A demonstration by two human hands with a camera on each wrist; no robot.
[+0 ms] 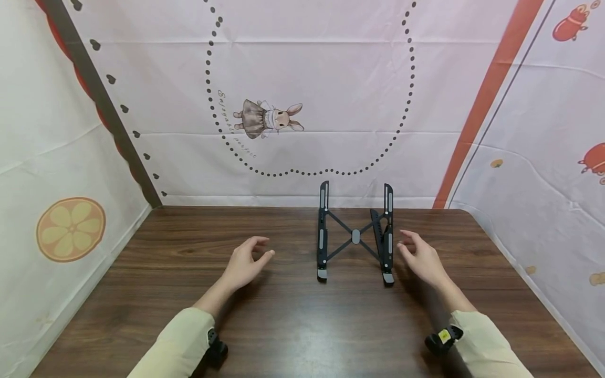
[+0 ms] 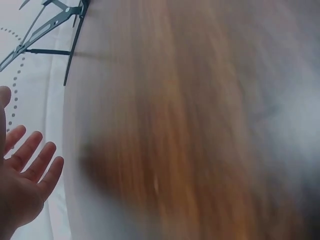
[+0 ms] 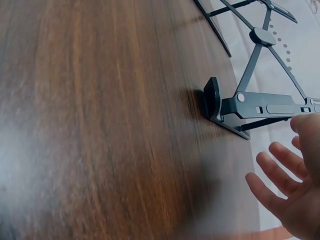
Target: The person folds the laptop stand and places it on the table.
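A black folding laptop stand [image 1: 356,237] stands opened out on the brown wooden table, its two side rails joined by crossed bars at a grey hub. Grey pads line the rails, and small lips tip their near ends. My right hand [image 1: 424,260] hovers just right of the stand's right rail, fingers loosely bent and holding nothing. In the right wrist view the thumb of that hand [image 3: 302,175] overlaps the rail's edge. Farther off on the left, my left hand [image 1: 246,264] is held over the table with relaxed, spread fingers and nothing in it.
The wooden table [image 1: 283,325] reaches back to a white printed cloth [image 1: 331,105] hanging behind it. More printed cloth hangs at the left [image 1: 71,157] and right [image 1: 543,157] sides. Black devices are strapped at both wrists over light sleeves [image 1: 177,346].
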